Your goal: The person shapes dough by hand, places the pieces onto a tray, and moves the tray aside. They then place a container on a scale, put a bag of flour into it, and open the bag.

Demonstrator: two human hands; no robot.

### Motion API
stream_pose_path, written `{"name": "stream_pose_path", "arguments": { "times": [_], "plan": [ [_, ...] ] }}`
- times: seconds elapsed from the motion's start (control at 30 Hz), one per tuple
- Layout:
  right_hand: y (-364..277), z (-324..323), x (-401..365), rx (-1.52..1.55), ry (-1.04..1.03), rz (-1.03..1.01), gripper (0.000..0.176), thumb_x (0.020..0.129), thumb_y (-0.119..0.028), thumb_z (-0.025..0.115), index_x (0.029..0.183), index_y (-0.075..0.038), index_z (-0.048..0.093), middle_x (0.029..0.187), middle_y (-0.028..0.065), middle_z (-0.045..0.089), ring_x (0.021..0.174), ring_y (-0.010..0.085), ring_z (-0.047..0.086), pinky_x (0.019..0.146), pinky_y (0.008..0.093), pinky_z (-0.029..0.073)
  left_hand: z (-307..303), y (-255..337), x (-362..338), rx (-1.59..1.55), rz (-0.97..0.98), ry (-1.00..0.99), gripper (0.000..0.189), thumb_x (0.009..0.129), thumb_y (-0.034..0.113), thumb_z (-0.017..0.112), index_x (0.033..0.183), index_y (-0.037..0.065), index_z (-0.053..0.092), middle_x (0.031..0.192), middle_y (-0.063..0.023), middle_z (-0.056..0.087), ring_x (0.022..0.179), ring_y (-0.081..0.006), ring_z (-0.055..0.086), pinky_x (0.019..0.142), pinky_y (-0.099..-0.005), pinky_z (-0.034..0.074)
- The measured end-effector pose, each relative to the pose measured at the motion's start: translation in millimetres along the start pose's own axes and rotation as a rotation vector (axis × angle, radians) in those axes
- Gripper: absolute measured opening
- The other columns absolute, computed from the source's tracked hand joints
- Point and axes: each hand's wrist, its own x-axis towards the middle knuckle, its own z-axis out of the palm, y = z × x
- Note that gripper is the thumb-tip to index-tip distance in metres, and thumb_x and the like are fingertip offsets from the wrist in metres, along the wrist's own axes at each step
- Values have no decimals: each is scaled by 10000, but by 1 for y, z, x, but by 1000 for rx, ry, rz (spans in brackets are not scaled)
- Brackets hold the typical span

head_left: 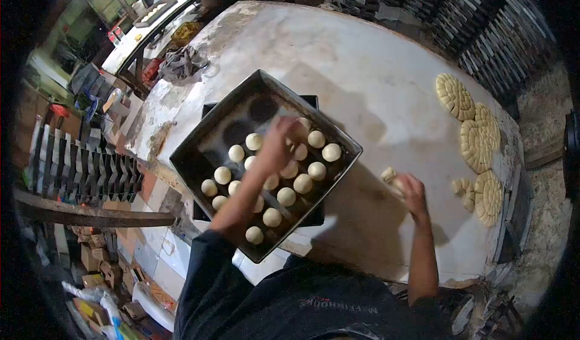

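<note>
A dark metal baking tray (199, 131) sits tilted across another tray, with rows of round pale dough balls (286, 196) in it. Over its far middle reaches my left hand (283, 142), fingers curled down among the balls. A dough ball (304, 124) shows beside its fingertips; motion blur and the hand itself hide what the fingers hold, so I cannot tell. To the right of the tray, low over the table, my right hand (412, 192) is closed around a few dough pieces (389, 175), which stick out past the fingers on the left.
Cut dough rounds (477, 145) lie along the right side of the floury table (302, 44). Under the filled tray, edges of a lower tray (311, 220) show. Stacked metal trays (507, 38) stand beyond the right edge. A wooden beam (90, 214) juts in at left.
</note>
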Motion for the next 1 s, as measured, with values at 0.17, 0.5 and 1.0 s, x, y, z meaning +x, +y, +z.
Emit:
{"name": "stream_pose_path", "arguments": {
  "times": [0.17,0.5,1.0],
  "plan": [
    [-186,182,74,-186,-135,-869,291,787,-105,677,1039,-15,562,1005,178,594,952,370,605,829,413,506,-8,-139,-10,329,-291,-85,460,730,127,695,1162,46,557,1044,-197,566,970,-404,565,858,-428,478],
    [-104,142,67,-348,-123,-836,284,770,-209,700,957,-5,633,1025,151,616,1073,342,551,951,448,436,-44,-118,25,338,-175,-272,741,752,102,718,1394,59,351,1294,-215,490,1238,-369,432,1053,-411,353],
    [182,-149,-136,-564,636,-206,158,708,-94,635,761,-75,487,731,119,500,762,330,508,736,453,384,543,180,117,-214,275,-816,818,648,330,852,1308,58,453,1239,-190,538,1137,-340,529,967,-441,452]
  ]
}}
